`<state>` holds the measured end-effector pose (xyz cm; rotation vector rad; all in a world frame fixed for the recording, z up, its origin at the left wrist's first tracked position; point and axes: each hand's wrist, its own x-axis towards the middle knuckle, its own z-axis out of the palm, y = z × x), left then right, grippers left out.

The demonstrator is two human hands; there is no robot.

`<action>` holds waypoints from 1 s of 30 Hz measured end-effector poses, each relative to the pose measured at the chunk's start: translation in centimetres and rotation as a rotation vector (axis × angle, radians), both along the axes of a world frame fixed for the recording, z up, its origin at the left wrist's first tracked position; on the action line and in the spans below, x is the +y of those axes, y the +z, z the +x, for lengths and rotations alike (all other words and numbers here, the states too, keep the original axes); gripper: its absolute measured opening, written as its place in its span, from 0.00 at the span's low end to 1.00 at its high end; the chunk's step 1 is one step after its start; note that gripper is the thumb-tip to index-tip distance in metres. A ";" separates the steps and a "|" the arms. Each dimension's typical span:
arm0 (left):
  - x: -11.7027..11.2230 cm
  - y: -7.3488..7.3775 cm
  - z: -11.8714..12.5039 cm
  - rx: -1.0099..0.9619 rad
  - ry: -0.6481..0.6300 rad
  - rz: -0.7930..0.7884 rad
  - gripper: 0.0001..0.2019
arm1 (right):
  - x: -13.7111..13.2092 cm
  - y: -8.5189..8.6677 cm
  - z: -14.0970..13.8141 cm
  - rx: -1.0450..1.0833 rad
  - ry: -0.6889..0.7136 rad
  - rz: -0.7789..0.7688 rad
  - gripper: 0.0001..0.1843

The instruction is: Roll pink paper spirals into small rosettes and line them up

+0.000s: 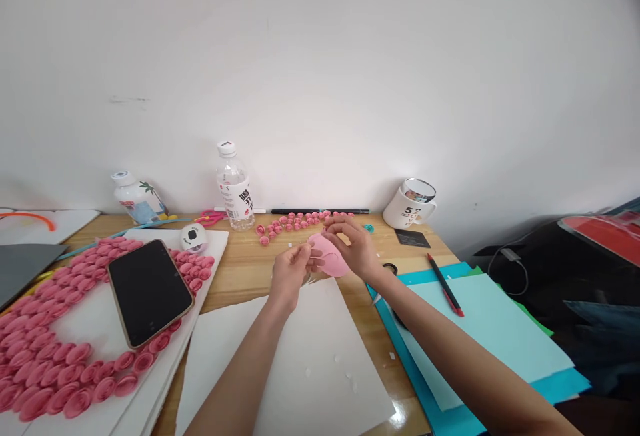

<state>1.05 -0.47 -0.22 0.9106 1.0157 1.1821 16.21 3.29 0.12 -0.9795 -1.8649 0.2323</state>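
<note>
Between my hands is a round piece of pink paper (334, 260) with a curved cut line in it, just beyond the white sheet. My left hand (291, 275) pinches its left side between thumb and fingers. At the upper edge, the fingertips of my right hand (357, 248) close around a small part of the paper, which they mostly hide. Several small rolled pink paper flowers (298, 222) lie in rows behind my hands, near the wall. A white sheet (290, 363) with small paper scraps is under my forearms.
On the left, a phone (150, 293) rests on a board ringed with pink paper flowers (65, 376). A water bottle (236, 189) and a mug (407, 206) stand by the wall. Scissors (390, 268) and blue paper (480, 329) with a pen (445, 286) lie right.
</note>
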 end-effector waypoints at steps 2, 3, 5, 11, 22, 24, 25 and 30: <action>-0.2 0.7 -0.2 -0.189 -0.123 -0.038 0.16 | -1.6 0.9 -0.4 -0.008 0.088 -0.035 0.05; -0.2 0.9 -0.3 -0.237 -0.152 -0.039 0.16 | -2.2 1.2 -0.5 -0.015 0.120 -0.045 0.05; -0.3 1.0 -0.3 -0.297 -0.170 -0.036 0.13 | -3.0 1.7 -0.5 -0.026 0.154 -0.054 0.03; -0.2 0.8 -0.2 -0.376 -0.165 -0.057 0.10 | -3.9 2.3 0.1 -0.019 0.139 -0.028 0.05; -0.4 1.2 -0.3 -0.302 -0.136 -0.036 0.11 | -3.9 1.4 -0.1 -0.242 0.075 0.099 0.03; -0.3 1.1 -0.3 -0.308 -0.142 -0.033 0.10 | -3.8 1.6 0.1 -0.261 0.087 0.106 0.03; -0.3 1.1 -0.3 -0.316 -0.146 -0.031 0.10 | -3.7 1.7 0.2 -0.252 0.100 0.111 0.03; -0.4 1.2 -0.3 -0.358 -0.203 -0.022 0.08 | -4.0 1.8 -0.2 -0.141 0.124 0.111 0.06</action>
